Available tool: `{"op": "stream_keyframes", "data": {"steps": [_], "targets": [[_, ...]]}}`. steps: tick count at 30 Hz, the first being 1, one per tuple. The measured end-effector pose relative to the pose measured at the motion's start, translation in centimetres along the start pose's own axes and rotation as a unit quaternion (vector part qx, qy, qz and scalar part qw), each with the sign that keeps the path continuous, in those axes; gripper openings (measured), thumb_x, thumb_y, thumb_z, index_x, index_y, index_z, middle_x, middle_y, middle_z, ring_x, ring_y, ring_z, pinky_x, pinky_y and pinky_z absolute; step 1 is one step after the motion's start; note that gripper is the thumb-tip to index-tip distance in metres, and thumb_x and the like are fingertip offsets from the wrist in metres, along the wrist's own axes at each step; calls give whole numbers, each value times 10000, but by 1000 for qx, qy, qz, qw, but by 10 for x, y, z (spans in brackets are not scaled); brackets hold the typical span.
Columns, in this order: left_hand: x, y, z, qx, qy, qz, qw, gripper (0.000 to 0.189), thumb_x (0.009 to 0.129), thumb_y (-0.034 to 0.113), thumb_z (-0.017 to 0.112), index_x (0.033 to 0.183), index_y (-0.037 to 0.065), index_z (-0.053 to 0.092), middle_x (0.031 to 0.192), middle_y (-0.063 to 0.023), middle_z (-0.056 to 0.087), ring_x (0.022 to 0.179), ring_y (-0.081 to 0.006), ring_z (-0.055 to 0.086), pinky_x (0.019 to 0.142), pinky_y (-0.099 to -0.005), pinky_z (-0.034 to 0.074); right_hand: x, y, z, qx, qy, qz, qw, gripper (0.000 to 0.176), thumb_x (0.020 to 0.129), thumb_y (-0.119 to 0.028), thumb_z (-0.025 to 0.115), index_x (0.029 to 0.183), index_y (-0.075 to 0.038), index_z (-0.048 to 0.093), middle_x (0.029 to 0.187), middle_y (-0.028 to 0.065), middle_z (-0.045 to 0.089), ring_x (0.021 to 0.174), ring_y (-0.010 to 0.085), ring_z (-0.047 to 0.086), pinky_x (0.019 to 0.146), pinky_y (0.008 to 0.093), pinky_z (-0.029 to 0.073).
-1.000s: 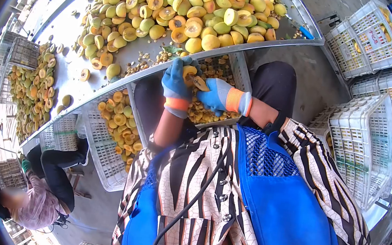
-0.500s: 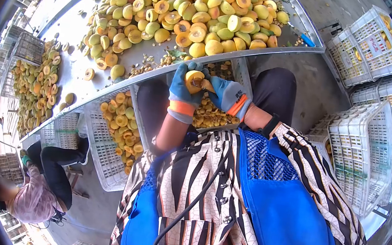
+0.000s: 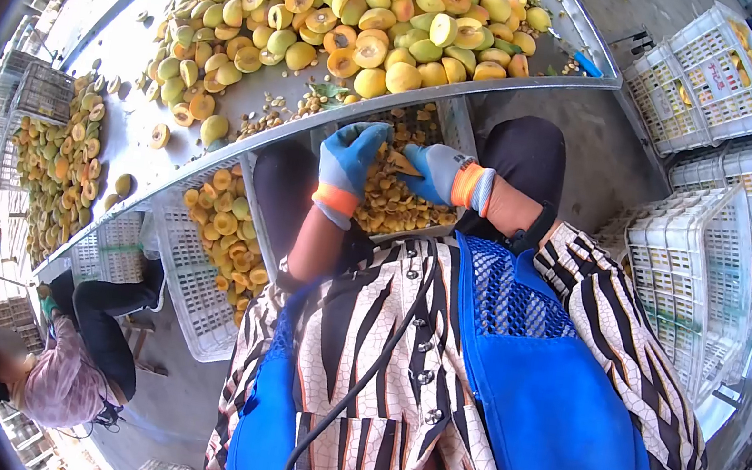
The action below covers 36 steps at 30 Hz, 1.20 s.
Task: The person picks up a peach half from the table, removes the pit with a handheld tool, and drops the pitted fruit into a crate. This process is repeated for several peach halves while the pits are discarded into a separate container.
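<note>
My left hand [image 3: 351, 159], in a blue and grey glove with an orange cuff, is curled closed above a crate of fruit pieces. What its fingers hold, if anything, is hidden. Just to the right, my right hand [image 3: 442, 175], gloved alike, grips a small brown, wooden-looking pitting tool [image 3: 400, 161] that points toward the left hand. Below both hands the crate holds small yellow apricot pieces [image 3: 414, 204]. Beyond the table's metal rim [image 3: 453, 95] lies a large heap of whole and halved apricots [image 3: 367, 22].
A white crate of apricot halves [image 3: 228, 224] stands at my left knee. Stacked white crates [image 3: 686, 288] rise on the right. A co-worker [image 3: 73, 375] sits at the lower left, near another apricot pile [image 3: 59, 162]. Loose pits [image 3: 267, 119] and a blue-handled object [image 3: 588, 65] lie on the table.
Half a second ago my left hand held up a halved apricot against the tool. Both hands are now lower and slightly apart, and that apricot no longer shows.
</note>
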<state>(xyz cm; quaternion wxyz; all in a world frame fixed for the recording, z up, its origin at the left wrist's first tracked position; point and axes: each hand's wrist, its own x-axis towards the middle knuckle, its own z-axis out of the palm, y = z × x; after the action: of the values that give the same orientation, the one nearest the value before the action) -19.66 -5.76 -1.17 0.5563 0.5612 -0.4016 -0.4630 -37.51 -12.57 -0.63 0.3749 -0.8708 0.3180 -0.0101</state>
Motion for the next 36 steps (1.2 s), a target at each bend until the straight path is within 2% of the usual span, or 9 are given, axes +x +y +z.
{"op": "stream_keyframes", "data": {"steps": [3,5,7,11,21,28,33,34,36], "targets": [[7,-21,-2,147,-56,191,969,305,864,230,618,1028,-26,644,952,-80,670,868,-198,641,820,-294,498,-3,21,23,-110,174,-165,964,260,806,-231,658,970,-76,528,805,166,638,751,338,638,619,401,509],[17,-42,-1,-309,-29,-107,945,254,885,206,587,1021,-1,642,938,-92,667,856,-226,638,805,-334,513,-3,21,26,-121,229,-174,950,264,807,-216,665,1001,-92,536,819,154,638,739,348,633,617,422,508],[23,-46,-9,-175,-23,-22,984,262,897,219,559,1041,10,623,951,-111,659,861,-238,629,801,-370,520,-5,11,34,-80,294,-229,924,257,813,-202,662,1015,-94,546,844,148,643,741,354,631,615,425,508],[26,-22,-14,-485,122,-150,853,339,897,265,537,1125,16,573,1006,-113,644,918,-248,619,822,-391,518,9,-15,37,102,337,-53,934,269,839,-257,656,1028,-82,582,803,150,656,737,344,643,623,404,505],[8,-31,4,-79,55,152,984,291,889,130,604,1148,-3,585,1072,-84,636,937,-175,621,851,-290,492,20,-29,37,179,356,59,915,251,800,-314,677,889,-80,659,795,193,658,766,370,648,660,424,516],[3,-7,13,-176,-13,-18,984,273,892,162,621,1104,-11,617,1024,-60,653,929,-110,595,837,-241,470,20,-24,31,187,341,109,915,246,790,-307,678,871,-77,648,793,195,656,765,379,643,649,437,511],[2,-34,17,-81,38,121,989,274,906,167,607,1116,-8,599,1029,-60,634,904,-119,588,820,-256,482,13,-28,27,99,345,-52,932,177,816,-267,657,804,-94,622,750,177,640,693,369,629,597,440,494],[8,-42,3,309,66,318,894,285,893,120,592,1147,-7,575,1070,-103,610,925,-184,606,828,-283,491,9,-29,34,140,330,-114,926,163,826,-248,648,804,-92,607,713,173,622,665,361,621,570,429,482],[18,-64,-14,151,41,249,956,354,841,76,603,1181,-2,542,1091,-141,591,964,-259,613,847,-317,500,-10,-43,33,140,269,-177,936,184,818,-228,657,888,-67,604,694,157,617,635,339,620,553,390,481]]}}
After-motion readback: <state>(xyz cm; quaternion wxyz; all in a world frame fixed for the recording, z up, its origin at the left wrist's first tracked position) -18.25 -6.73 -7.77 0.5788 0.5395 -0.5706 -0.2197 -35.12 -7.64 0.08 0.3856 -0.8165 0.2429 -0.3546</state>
